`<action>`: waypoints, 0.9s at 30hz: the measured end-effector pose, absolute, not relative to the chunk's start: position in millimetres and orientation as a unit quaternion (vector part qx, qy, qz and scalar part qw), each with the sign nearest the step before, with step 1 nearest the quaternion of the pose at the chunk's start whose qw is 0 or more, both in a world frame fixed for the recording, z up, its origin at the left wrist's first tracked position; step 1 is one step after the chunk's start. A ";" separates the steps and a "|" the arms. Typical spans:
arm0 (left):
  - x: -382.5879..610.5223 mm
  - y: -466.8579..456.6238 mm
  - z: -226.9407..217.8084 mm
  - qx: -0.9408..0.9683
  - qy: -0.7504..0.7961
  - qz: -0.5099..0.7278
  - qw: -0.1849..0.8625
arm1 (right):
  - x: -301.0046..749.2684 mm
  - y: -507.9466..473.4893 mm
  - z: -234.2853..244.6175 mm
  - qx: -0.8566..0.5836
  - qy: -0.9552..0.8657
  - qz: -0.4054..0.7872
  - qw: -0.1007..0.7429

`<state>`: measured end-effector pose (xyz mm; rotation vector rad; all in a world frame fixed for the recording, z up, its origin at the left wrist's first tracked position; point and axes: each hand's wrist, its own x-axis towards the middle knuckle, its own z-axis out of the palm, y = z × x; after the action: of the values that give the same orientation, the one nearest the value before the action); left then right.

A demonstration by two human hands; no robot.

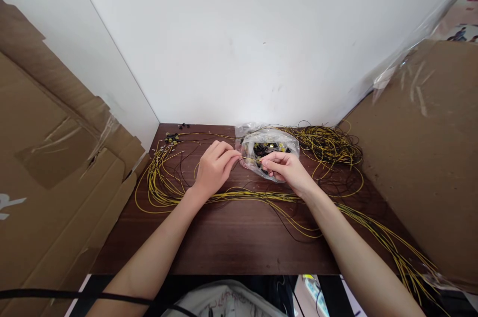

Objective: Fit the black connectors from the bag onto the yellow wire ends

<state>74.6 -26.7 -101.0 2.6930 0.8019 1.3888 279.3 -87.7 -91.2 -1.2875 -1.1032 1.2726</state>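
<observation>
Well left of the bag (276,134), a brown cardboard box (67,158) flanks the dark wood surface (239,242). Small black and yellow parts (172,138) sit in a loose cluster to the left of the bag, near the surface's far edge, and a bundle (151,180) of yellow and black wires bends round nearer the person, then runs rightward across the surface in front of the bag. Just left of the bag, a person's left hand (216,162) pinches a thin wire (249,158) between thumb and fingertips, the palm turned down. The wire spans the short gap between the two hands, nearly level, crossing in front of the bag's left half. It is slender and yellow, and looks drawn straight where it shows; its ends are too small or hidden to make out. The clear, crumpled bag lies open behind it, with black and yellow pieces (264,148) heaped inside. At the bag's near right side, the right hand (286,170) grips the other end of the visible stretch between thumb and forefinger, its remaining fingers curled below. Right of the bag lies a tangle (328,144) of yellow and black wires, and farther right of the bag stands a second box (421,158).
</observation>
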 end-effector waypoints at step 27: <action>85.8 -34.0 -101.2 0.836 0.224 0.449 0.224 | 275.7 -85.6 -98.3 -0.522 -0.537 0.438 0.497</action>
<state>85.8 -34.0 -101.2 2.3067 0.6184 1.2389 275.7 -85.6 -98.3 -1.2628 -1.3000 1.0616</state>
